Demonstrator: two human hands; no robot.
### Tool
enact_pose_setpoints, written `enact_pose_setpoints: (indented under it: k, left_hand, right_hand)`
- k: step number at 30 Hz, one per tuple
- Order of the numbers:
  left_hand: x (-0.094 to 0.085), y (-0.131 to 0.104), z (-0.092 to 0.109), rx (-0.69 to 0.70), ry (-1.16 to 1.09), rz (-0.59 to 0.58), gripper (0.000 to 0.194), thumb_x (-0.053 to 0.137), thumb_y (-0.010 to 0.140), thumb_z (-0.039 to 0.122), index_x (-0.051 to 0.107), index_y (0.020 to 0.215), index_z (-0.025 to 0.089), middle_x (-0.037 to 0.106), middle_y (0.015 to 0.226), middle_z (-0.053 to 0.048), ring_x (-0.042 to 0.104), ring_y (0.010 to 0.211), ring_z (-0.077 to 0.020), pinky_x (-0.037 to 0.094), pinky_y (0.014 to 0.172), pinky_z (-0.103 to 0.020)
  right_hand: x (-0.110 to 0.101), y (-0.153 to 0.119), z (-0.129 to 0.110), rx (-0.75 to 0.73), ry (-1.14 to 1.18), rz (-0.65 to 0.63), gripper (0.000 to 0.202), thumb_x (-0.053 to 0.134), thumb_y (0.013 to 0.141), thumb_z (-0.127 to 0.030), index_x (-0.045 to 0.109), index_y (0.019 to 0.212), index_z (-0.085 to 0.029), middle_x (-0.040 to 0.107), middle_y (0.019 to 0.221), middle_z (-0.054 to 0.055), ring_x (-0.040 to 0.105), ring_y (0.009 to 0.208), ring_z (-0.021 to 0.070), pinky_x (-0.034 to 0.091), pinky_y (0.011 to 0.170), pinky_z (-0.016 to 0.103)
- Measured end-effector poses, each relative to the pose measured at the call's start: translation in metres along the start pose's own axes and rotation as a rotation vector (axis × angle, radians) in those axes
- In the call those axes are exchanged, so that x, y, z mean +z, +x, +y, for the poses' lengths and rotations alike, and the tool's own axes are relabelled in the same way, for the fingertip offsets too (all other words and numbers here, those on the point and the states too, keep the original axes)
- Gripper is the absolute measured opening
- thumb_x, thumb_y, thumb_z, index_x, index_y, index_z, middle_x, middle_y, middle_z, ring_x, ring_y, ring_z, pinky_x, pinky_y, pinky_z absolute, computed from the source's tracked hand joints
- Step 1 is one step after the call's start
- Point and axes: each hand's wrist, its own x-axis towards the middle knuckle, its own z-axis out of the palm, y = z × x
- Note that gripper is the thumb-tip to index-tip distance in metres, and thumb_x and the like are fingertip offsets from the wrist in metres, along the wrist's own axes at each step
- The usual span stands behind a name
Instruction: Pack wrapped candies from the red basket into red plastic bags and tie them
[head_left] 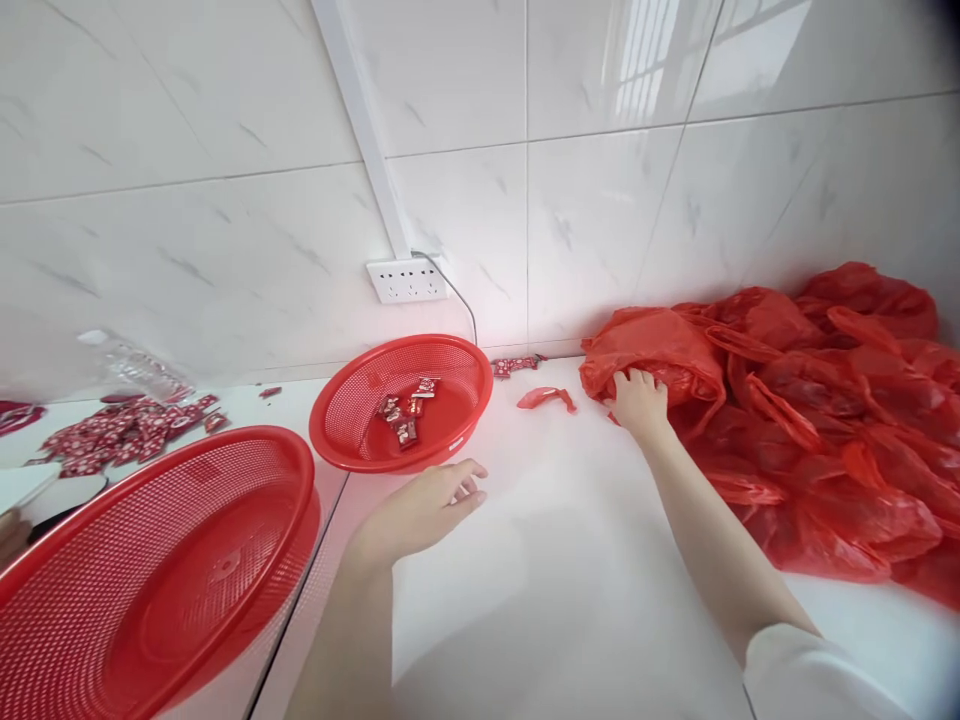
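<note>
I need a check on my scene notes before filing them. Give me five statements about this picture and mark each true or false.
1. The right hand touches a red plastic bag. True.
2. The left hand holds a packet. False: no packet shows in it; its fingers curl loosely near the smaller red basket.
3. Several small packets lie inside the smaller red basket. True.
4. The wall socket is directly above the right hand. False: it is on the wall above the smaller red basket.
5. A clear bottle is beside a pile of packets at the picture's left. True.
</note>
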Motion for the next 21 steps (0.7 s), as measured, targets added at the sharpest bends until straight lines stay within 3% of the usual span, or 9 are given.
enact_pose_setpoints:
  k: [3, 6, 9, 14, 18, 21]
  left_hand:
    - [0.001, 0.0, -0.002, -0.018, 0.003, 0.001, 0.045, 0.041, 0.088, 0.053, 0.058, 0.119, 0.027, 0.067, 0.11, -0.007, 0.063, 0.101, -0.0256, 0.05, 0.083, -0.036]
    - [0.003, 0.002, -0.006, -0.027, -0.004, 0.008, 0.046, 0.042, 0.087, 0.055, 0.058, 0.12, 0.027, 0.067, 0.111, -0.007, 0.063, 0.101, -0.0257, 0.05, 0.082, -0.035]
    - [0.003, 0.004, -0.011, -0.048, -0.002, 0.007, 0.047, 0.042, 0.086, 0.056, 0.059, 0.119, 0.027, 0.066, 0.112, -0.007, 0.062, 0.102, -0.0251, 0.05, 0.083, -0.034]
    - [0.001, 0.006, -0.015, -0.096, 0.005, 0.035, 0.049, 0.043, 0.086, 0.055, 0.058, 0.122, 0.025, 0.066, 0.115, -0.009, 0.062, 0.104, -0.0262, 0.049, 0.086, -0.037]
    - [0.001, 0.006, -0.009, -0.032, -0.015, 0.091, 0.046, 0.043, 0.088, 0.052, 0.057, 0.122, 0.023, 0.062, 0.122, -0.009, 0.059, 0.11, -0.026, 0.048, 0.09, -0.038]
    - [0.006, 0.007, 0.003, 0.069, -0.113, 0.182, 0.041, 0.044, 0.09, 0.048, 0.057, 0.121, 0.024, 0.059, 0.129, -0.007, 0.058, 0.114, -0.0245, 0.047, 0.094, -0.037]
  right_hand:
    - [0.001, 0.005, 0.009, 0.015, 0.013, -0.009, 0.032, 0.038, 0.09, -0.015, 0.058, 0.113, -0.008, 0.061, 0.113, 0.022, 0.054, 0.109, 0.0344, 0.037, 0.089, 0.044]
    - [-0.01, 0.013, 0.023, 0.054, 0.101, -0.083, 0.033, 0.037, 0.091, -0.022, 0.057, 0.112, -0.006, 0.066, 0.098, 0.021, 0.061, 0.094, 0.0311, 0.042, 0.079, 0.039]
    - [-0.028, 0.015, 0.038, 0.071, 0.319, -0.125, 0.026, 0.044, 0.088, -0.031, 0.06, 0.099, -0.013, 0.067, 0.097, 0.015, 0.061, 0.088, 0.0263, 0.043, 0.076, 0.034]
    - [-0.069, -0.003, 0.052, 0.153, 0.497, 0.119, 0.016, 0.057, 0.077, -0.03, 0.047, 0.067, -0.022, 0.054, 0.063, 0.001, 0.048, 0.06, 0.0181, 0.039, 0.064, 0.033]
    - [-0.095, -0.028, 0.046, 0.136, 0.709, 0.254, 0.016, 0.058, 0.076, -0.031, 0.043, 0.071, -0.025, 0.043, 0.061, -0.002, 0.036, 0.051, 0.0148, 0.034, 0.053, 0.031]
    - [-0.11, -0.048, 0.029, 0.062, 0.843, 0.344, 0.018, 0.062, 0.075, -0.035, 0.048, 0.077, -0.025, 0.051, 0.07, -0.001, 0.044, 0.056, 0.0162, 0.038, 0.054, 0.031]
